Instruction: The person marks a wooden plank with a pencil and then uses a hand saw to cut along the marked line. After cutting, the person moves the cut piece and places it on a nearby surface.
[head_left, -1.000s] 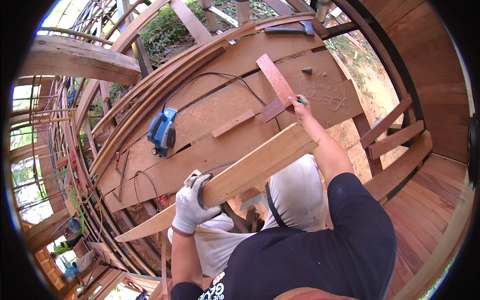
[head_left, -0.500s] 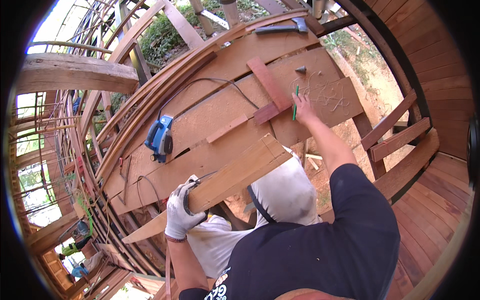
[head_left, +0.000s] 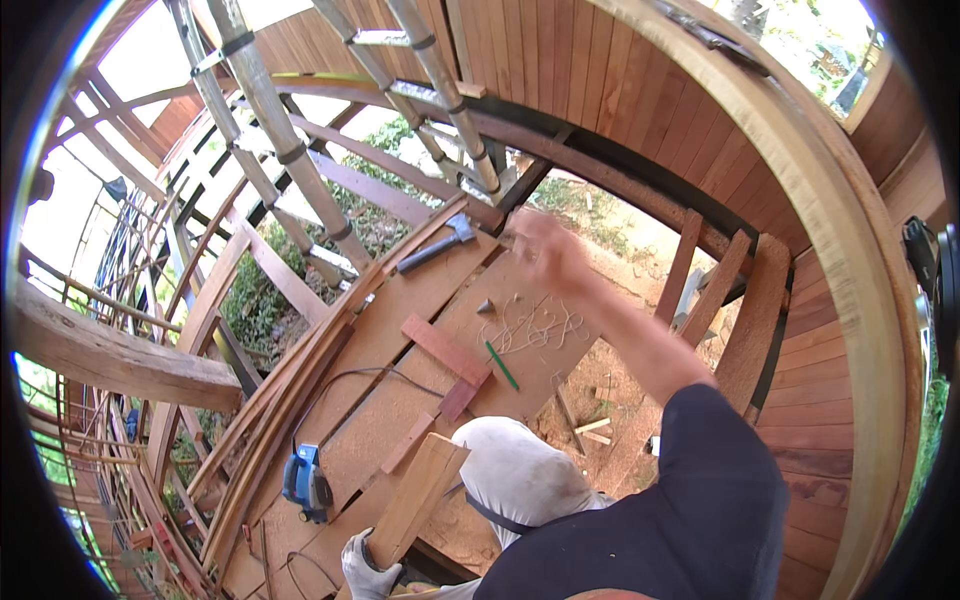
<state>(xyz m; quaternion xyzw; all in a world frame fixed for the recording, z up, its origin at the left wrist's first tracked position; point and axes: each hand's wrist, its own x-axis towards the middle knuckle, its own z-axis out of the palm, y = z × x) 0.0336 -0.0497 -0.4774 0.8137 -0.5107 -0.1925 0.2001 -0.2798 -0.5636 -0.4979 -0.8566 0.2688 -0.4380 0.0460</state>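
Note:
My left hand, in a white and grey glove, grips a pale wooden plank at the lower edge beside my knee. My right hand is raised above the plank decking, motion-smeared, so its fingers and any contents are unclear. A green pencil lies on the decking by two short reddish boards, a small dark cone and loose pale string. A grey-headed hammer rests near the far edge. A blue power planer with a cable sits left of the plank.
Metal ladders stand beyond the decking, among timber framing and a thick beam. Curved strips line the left edge. Gaps show dirt and plants below. A curved wooden wall rises at the back and right.
My right hand has let go of the green pencil, which now lies down, and has lifted up and away. The view has swung upward and rightward. My left hand still grips the plank.

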